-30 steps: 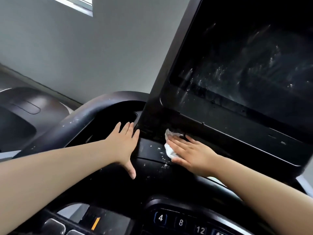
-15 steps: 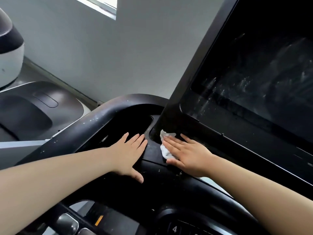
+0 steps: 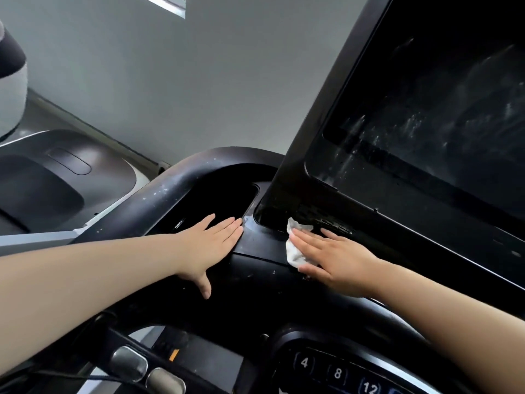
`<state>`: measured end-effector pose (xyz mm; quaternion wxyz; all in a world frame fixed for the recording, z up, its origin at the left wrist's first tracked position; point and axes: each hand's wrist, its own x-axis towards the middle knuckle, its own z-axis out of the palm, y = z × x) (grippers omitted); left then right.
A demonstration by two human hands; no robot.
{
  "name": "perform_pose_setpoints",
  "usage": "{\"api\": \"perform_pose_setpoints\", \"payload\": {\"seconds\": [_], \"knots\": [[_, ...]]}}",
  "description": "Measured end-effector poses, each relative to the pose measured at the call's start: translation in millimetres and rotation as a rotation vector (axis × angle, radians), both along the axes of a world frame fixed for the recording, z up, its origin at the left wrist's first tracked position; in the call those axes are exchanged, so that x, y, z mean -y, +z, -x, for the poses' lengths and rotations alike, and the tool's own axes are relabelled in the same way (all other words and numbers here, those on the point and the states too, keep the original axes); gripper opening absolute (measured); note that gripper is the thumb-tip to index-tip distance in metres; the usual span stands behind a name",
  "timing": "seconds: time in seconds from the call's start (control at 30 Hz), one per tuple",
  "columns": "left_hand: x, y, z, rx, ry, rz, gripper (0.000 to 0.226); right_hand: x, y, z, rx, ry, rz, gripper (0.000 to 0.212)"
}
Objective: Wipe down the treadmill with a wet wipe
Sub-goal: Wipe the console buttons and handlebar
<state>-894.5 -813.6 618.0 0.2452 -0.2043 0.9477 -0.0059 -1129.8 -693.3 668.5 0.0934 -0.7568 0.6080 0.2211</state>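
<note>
Head view: crumpled white wet wipe pressed flat under right hand on black treadmill console; left hand flat, fingers straight; smeared screen overhangs.

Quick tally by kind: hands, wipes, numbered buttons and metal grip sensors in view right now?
Hands: 2, left hand and right hand
Wet wipe: 1
Numbered buttons: 3, reading 4, 8, 12
Metal grip sensors: 2
Total: 8
</note>
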Motion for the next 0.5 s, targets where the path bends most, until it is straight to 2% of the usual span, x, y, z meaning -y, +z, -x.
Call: {"api": "perform_pose_setpoints", "payload": {"seconds": [0.07, 0.17, 0.23, 0.3, 0.43, 0.5], "knots": [[-0.7, 0.5, 0.5, 0.013, -0.013, 0.015, 0.132, 0.7, 0.3, 2.8, -0.007, -0.020, -0.004, 0.101], [-0.5, 1.1, 1.3, 0.024, -0.040, 0.051, 0.132, 20.8, -9.2, -27.5, 0.038, -0.034, 0.034, 0.070], [-0.7, 0.1, 1.3, 0.019, -0.063, 0.082, 0.131, 27.3, -15.2, -45.4, 0.075, -0.032, 0.048, 0.062], [-0.7, -1.8, 0.2, 0.010, -0.085, 0.110, 0.130, 21.0, -13.7, -41.0, 0.067, -0.011, 0.048, 0.064], [-1.0, -1.1, -0.6, -0.034, -0.166, 0.119, 0.132, -24.5, 5.2, 4.2, 0.078, -0.099, -0.034, 0.087], [-0.1, 1.0, 0.2, -0.071, -0.206, 0.101, 0.133, -39.7, 7.5, 16.9, 0.093, -0.173, -0.031, 0.084]]}}
